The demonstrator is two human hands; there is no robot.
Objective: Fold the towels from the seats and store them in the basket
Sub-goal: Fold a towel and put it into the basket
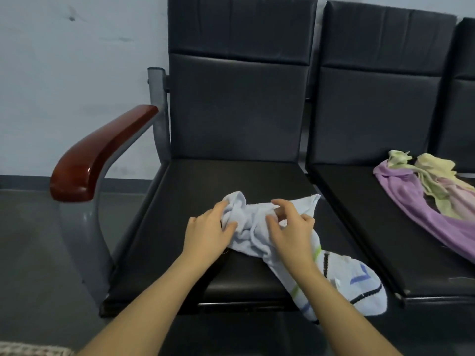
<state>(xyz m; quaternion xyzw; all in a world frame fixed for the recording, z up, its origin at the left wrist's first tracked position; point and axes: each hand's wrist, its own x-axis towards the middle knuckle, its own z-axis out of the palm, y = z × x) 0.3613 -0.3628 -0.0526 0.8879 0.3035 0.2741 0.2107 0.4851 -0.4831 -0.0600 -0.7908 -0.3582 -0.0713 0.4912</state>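
Note:
A crumpled pale blue towel (257,227) with green, blue and black stripes lies across the left black seat (180,253), one end hanging over the front edge. My left hand (208,232) grips a bunched fold at the towel's left end. My right hand (290,227) rests on its middle with the fingers curled into the cloth. On the neighbouring seat (359,214) to the right lie a purple towel (416,209) and a pale yellow towel (434,178), both unfolded and overlapping.
A red-brown wooden armrest (97,160) on a grey metal frame stands left of the seat. A woven rim (30,349) shows at the bottom left corner. Grey floor lies to the left, a pale wall behind.

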